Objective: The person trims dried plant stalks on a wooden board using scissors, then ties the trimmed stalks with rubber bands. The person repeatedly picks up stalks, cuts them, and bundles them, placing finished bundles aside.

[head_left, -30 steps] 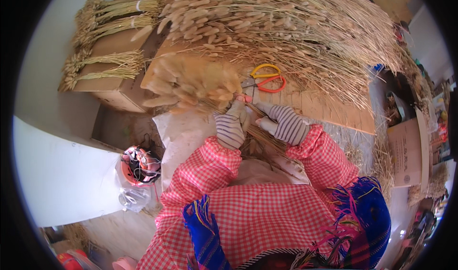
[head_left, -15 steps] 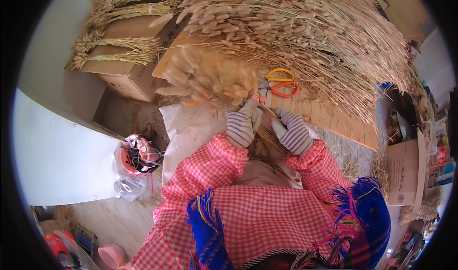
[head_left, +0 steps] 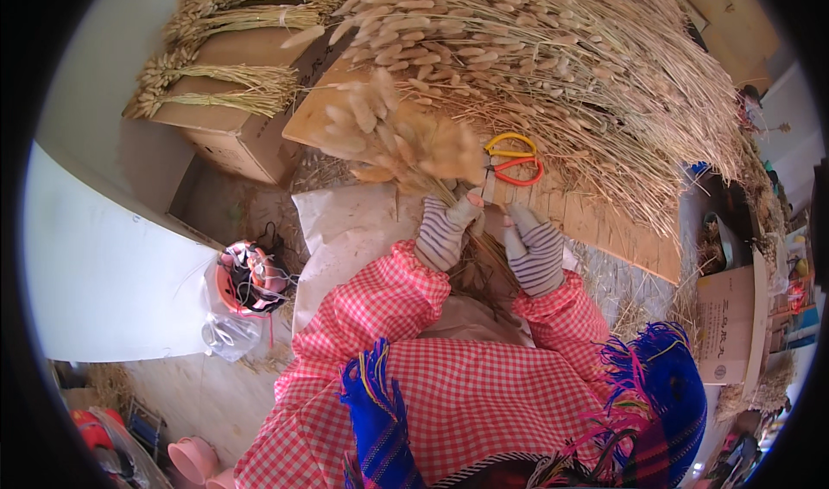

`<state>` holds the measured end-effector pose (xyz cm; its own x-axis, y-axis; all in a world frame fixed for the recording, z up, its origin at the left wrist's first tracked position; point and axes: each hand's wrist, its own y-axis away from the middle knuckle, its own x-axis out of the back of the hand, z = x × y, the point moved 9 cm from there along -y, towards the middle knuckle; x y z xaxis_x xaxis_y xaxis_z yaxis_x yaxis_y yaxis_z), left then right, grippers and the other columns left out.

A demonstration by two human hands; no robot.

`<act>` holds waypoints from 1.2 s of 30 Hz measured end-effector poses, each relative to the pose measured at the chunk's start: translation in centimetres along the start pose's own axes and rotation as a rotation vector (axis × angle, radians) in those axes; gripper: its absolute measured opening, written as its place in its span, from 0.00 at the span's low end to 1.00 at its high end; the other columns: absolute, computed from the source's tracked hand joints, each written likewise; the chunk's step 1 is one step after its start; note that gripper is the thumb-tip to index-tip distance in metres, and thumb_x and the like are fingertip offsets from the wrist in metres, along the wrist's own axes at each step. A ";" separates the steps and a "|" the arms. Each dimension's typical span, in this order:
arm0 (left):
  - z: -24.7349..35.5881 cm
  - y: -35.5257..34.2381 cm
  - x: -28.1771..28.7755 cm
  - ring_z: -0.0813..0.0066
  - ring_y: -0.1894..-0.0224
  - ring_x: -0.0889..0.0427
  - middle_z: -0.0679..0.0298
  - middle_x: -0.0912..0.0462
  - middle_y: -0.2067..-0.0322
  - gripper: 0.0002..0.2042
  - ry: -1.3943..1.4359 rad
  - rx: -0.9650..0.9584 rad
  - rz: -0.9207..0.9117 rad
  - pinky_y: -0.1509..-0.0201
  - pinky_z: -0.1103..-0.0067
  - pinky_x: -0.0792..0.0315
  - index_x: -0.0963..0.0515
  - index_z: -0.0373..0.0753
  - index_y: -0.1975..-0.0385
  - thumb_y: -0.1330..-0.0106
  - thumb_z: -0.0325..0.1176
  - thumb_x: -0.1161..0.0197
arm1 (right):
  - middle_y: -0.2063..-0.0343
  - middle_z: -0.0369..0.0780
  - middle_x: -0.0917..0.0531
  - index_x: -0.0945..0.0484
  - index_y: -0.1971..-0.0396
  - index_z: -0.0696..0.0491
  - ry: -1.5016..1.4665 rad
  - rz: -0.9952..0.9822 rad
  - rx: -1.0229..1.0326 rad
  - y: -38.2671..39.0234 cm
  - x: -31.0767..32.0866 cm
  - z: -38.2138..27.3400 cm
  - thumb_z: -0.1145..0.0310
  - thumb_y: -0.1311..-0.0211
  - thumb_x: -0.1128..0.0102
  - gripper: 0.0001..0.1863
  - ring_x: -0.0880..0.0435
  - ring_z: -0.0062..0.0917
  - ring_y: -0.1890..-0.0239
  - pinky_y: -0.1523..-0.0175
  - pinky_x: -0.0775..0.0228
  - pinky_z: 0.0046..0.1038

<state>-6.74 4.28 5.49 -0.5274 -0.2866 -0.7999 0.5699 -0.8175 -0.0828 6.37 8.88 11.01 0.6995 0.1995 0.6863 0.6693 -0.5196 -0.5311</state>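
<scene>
A bunch of dried bunny-tail-like grass with fluffy tan heads is gripped by my left hand, in a striped glove with bare fingertips. The heads fan out to the upper left, and the stems run down between my hands. My right hand, gloved alike, is beside those stems, its thumb and fingers drawn together. A thin stem appears to run between both hands' fingertips; its end is hidden. Just beyond lie scissors with one yellow and one red handle, on a wooden board.
A large heap of loose dried grass covers the board's far side. Tied bundles rest on cardboard boxes at the far left. A pink bucket of tangled items stands left. Pale sheeting lies beneath my arms.
The grass bunch has shifted right and blurs with motion, my left hand still gripping it. My right hand has turned more upright and moved slightly. The view has shifted a little.
</scene>
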 end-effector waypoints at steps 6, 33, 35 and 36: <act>-0.5 0.6 0.1 0.82 0.57 0.28 0.71 0.26 0.57 0.29 -0.099 0.083 0.101 0.56 0.83 0.31 0.32 0.40 0.43 0.46 0.35 0.28 | 0.67 0.38 0.25 0.25 0.56 0.53 0.522 -0.075 0.258 1.1 -2.2 -1.7 0.64 0.49 0.38 0.20 0.23 0.30 0.64 0.54 0.33 0.36; -2.8 0.4 1.5 0.76 0.58 0.26 0.66 0.27 0.58 0.23 -0.078 0.243 0.054 0.58 0.78 0.26 0.34 0.42 0.44 0.39 0.32 0.36 | 0.72 0.35 0.24 0.22 0.63 0.50 0.716 -0.034 0.404 1.5 -2.2 -3.1 0.66 0.51 0.37 0.13 0.23 0.29 0.72 0.63 0.31 0.34; -3.0 0.3 2.1 0.78 0.61 0.26 0.67 0.25 0.62 0.20 -0.048 0.244 0.083 0.62 0.81 0.28 0.32 0.42 0.46 0.36 0.35 0.38 | 0.71 0.36 0.24 0.22 0.63 0.50 0.687 -0.052 0.382 1.7 -2.5 -3.0 0.65 0.51 0.36 0.14 0.22 0.29 0.71 0.63 0.30 0.34; -3.0 0.4 2.2 0.80 0.64 0.26 0.68 0.25 0.65 0.18 -0.001 0.233 0.102 0.65 0.83 0.29 0.30 0.42 0.48 0.35 0.36 0.39 | 0.71 0.37 0.24 0.22 0.61 0.51 0.673 -0.070 0.363 1.8 -2.7 -2.9 0.64 0.50 0.38 0.15 0.23 0.29 0.70 0.62 0.31 0.33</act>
<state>-5.82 4.85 1.88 -0.4753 -0.3742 -0.7963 0.4598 -0.8773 0.1378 4.96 5.05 9.67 0.4265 -0.3874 0.8173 0.8283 -0.1957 -0.5250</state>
